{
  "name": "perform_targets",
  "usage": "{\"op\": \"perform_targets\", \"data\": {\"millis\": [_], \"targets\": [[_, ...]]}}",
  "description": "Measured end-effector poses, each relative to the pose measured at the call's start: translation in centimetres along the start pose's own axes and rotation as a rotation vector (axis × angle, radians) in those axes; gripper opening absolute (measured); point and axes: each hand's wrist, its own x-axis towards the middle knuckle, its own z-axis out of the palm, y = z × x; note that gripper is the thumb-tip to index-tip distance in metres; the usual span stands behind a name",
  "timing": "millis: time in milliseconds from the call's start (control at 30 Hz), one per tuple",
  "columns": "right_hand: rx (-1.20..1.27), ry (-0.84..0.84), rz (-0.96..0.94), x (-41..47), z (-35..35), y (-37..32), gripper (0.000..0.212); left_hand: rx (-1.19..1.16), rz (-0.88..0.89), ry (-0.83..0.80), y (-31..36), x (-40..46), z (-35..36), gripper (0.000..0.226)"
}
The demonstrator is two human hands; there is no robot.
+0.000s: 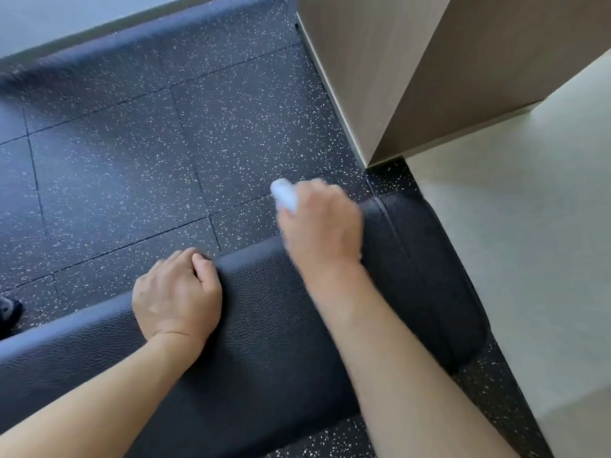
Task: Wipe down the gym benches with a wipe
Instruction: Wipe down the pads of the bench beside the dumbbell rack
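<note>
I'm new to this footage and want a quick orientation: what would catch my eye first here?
The right hand, motion-blurred, grips a white wipe at the far edge of a black padded bench crossing the lower frame. The left hand curls over the bench's far edge, nearer the left. Behind lies dark speckled flooring, with a wood-look column upper right.

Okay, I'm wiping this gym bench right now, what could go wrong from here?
1. The right hand holds the wipe bunched small, at the far edge of the bench, so much of the pad might get missed.
2. The left hand curls over that same edge; leaning on it could let it slip off.
3. The wall corner sits close to the wiping hand, so a wide stroke may knock knuckles.
</note>
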Motion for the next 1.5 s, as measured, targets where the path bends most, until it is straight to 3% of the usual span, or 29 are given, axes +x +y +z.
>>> {"op": "perform_targets", "data": {"millis": [100,233,333,433,633,733,933,1100,1233,1333,1500], "targets": [[0.054,-0.109,-0.168,-1.1,1.4,-4.9,0.02,-0.011,-0.004,-0.005,0.1,0.0,0.0,0.048],[0.225,0.02,-0.331,-2.8,0.5,-2.1,0.02,-0.02,-0.005,-0.013,0.2,0.0,0.0,0.05],[0.211,0.209,-0.246,-3.6,-0.8,6.2,0.014,-0.016,-0.012,-0.041,0.3,0.1,0.0,0.048],[0.131,0.287,-0.06,-7.9,-2.6,12.2,0.017,-0.012,-0.011,-0.07,0.2,0.1,-0.2,0.05],[0.111,0.243,-0.19,-17.7,-2.5,11.9,0.022,-0.016,-0.013,-0.06,0.2,0.1,-0.2,0.05],[0.161,0.266,-0.244,-15.1,-2.5,11.1,0.007,-0.017,-0.012,-0.035,0.2,0.2,0.1,0.048],[0.161,0.259,-0.105,-2.4,-1.8,7.1,0.013,-0.024,-0.012,0.004,0.4,0.0,-0.2,0.05],[0.154,0.174,-0.175,1.7,-1.0,6.0,0.016,0.017,-0.036,0.011,0.3,0.1,0.0,0.058],[0.202,0.241,-0.14,-4.0,-1.7,6.4,0.015,0.001,-0.076,0.016,0.0,0.2,0.2,0.051],[0.256,0.191,-0.138,-12.1,-1.6,4.5,0.024,0.012,-0.08,0.008,-0.1,0.1,0.2,0.046],[0.264,0.076,-0.438,-23.6,-0.6,2.7,0.019,0.015,-0.043,-0.009,0.1,0.1,0.0,0.043]]}}
